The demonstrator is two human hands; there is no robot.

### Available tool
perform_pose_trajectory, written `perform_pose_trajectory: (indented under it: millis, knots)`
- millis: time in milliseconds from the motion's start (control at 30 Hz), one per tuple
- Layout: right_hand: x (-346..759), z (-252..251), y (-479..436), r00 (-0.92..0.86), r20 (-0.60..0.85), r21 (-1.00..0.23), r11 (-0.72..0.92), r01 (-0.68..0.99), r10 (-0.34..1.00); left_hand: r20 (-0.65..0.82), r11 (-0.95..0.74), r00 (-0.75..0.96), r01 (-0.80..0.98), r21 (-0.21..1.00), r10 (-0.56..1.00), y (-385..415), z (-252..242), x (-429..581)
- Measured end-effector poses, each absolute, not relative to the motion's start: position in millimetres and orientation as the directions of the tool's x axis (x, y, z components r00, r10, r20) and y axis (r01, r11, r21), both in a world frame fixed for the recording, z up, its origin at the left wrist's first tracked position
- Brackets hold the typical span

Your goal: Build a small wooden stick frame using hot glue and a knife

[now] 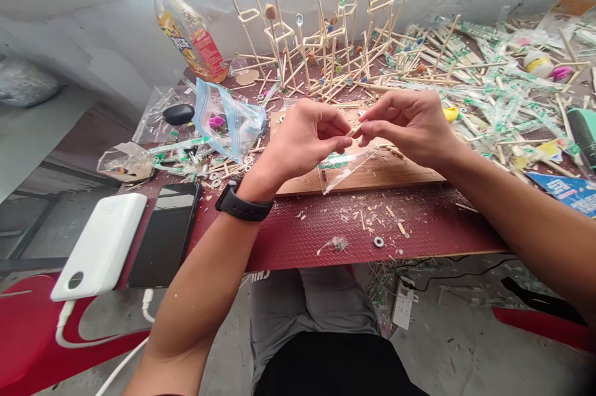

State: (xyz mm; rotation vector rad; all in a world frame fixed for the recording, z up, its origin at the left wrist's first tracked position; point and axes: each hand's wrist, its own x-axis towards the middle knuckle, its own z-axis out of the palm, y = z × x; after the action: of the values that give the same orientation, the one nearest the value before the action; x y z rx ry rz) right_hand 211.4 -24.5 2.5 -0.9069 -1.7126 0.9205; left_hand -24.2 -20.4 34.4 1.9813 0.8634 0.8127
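Both hands meet above a wooden board (372, 175) on a dark red table (326, 234). My left hand (305, 138), with a black watch (243, 205) on its wrist, pinches a clear plastic chopstick wrapper (342, 166) that hangs down from it. My right hand (410, 125) pinches the end of a thin wooden stick (354, 130) where it comes out of the wrapper. The fingertips of the two hands almost touch. Wood shavings and a small metal washer (379, 241) lie on the table in front of the board.
Behind the board stand several stick frames (326, 42) tipped with beads. Loose sticks and empty wrappers (503, 92) cover the right side. A plastic bottle (186, 27), zip bags (228, 120), a black phone (165, 231) and a white power bank (100, 247) lie left.
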Motion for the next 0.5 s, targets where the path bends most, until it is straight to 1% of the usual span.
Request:
perform_pose_trajectory:
  millis: [267, 400, 500]
  knots:
    - [209, 4, -30, -0.287, 0.424, -0.871, 0.474, 0.132, 0.859, 0.085, -0.309, 0.631, 0.255, 0.916, 0.771, -24, 43, -30]
    - [213, 4, -30, -0.306, 0.425, -0.851, 0.491, 0.185, 0.852, 0.025, -0.24, 0.657, 0.239, 0.941, 0.753, -27, 49, -31]
    - [216, 4, -29, -0.345, 0.471, -0.799, 0.559, 0.223, 0.812, -0.038, -0.175, 0.667, 0.249, 0.953, 0.744, -27, 50, -30]
